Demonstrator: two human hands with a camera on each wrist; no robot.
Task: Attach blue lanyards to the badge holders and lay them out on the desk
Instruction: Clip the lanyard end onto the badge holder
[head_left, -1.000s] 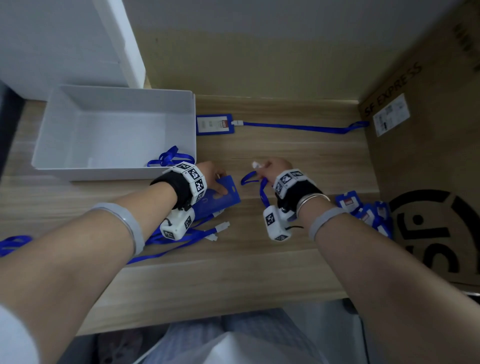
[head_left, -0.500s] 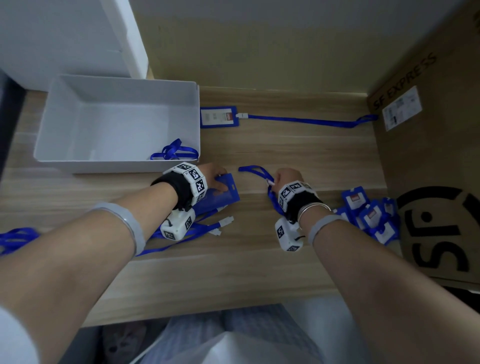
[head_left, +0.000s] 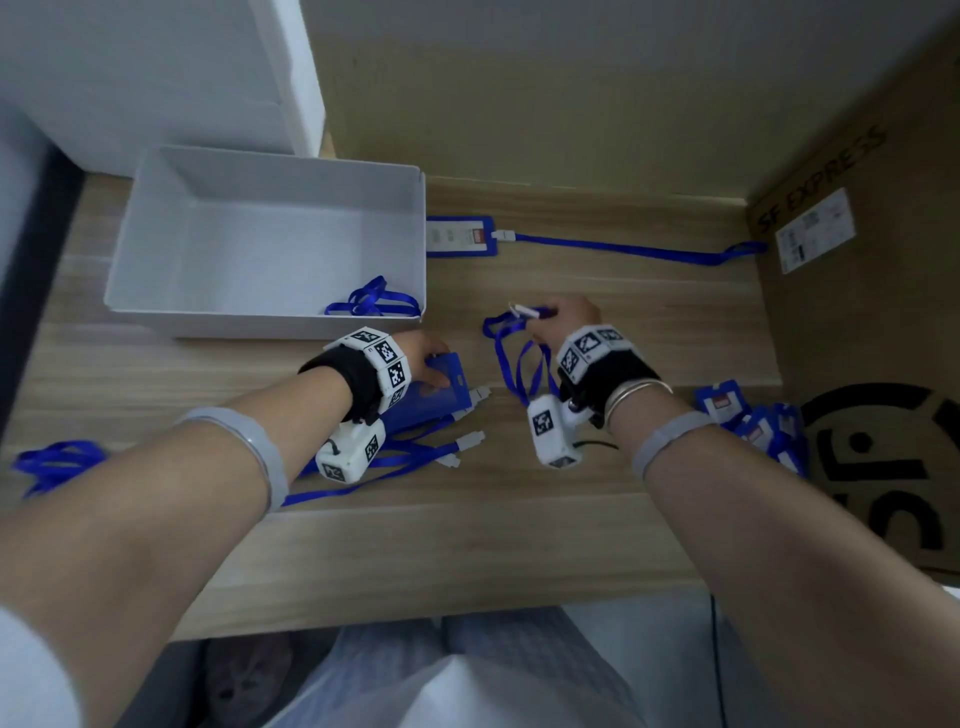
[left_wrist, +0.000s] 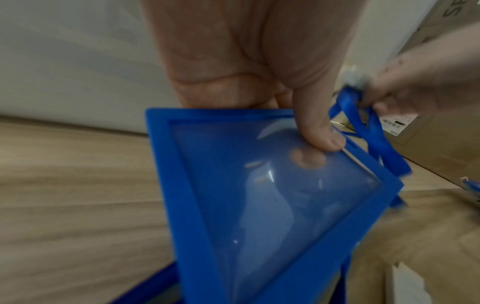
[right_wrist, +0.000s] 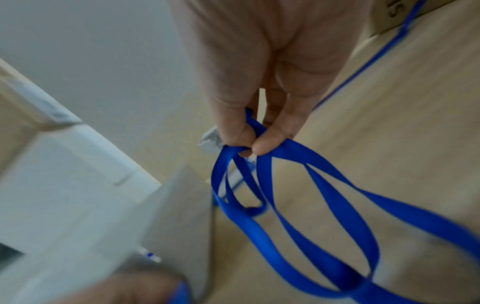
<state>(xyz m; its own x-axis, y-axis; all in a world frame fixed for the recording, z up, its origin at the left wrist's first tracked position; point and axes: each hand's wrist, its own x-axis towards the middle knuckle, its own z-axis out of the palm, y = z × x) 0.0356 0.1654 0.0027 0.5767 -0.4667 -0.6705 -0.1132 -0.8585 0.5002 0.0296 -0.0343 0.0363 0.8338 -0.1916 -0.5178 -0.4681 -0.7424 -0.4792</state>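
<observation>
Your hands over a desk (head_left: 649, 322), badge work underway.
Your left hand (head_left: 426, 353) grips a blue badge holder (left_wrist: 272, 205); your right hand (head_left: 566, 317) pinches a lanyard (right_wrist: 285, 205). Right of it, a box (head_left: 883, 291) reads "SF EXPRESS".

- A light wood-grain desk (head_left: 597, 535) carries everything; its far edge meets the wall.
- A white open box (head_left: 156, 228) sits at the far left corner, with a bundled blue lanyard (head_left: 371, 301) inside near its right wall.
- A finished badge holder (head_left: 460, 236) lies just right of the box near the far edge, and its attached lanyard strap (head_left: 623, 249) stretches toward the right edge.
- A cardboard carton (head_left: 883, 322) stands along the right edge.
- A pile of blue badge holders (head_left: 753, 426) lies against the carton.
- Loose lanyards (head_left: 415, 457) with white clips lie left of centre; another blue bundle (head_left: 52, 462) lies at the left edge.
</observation>
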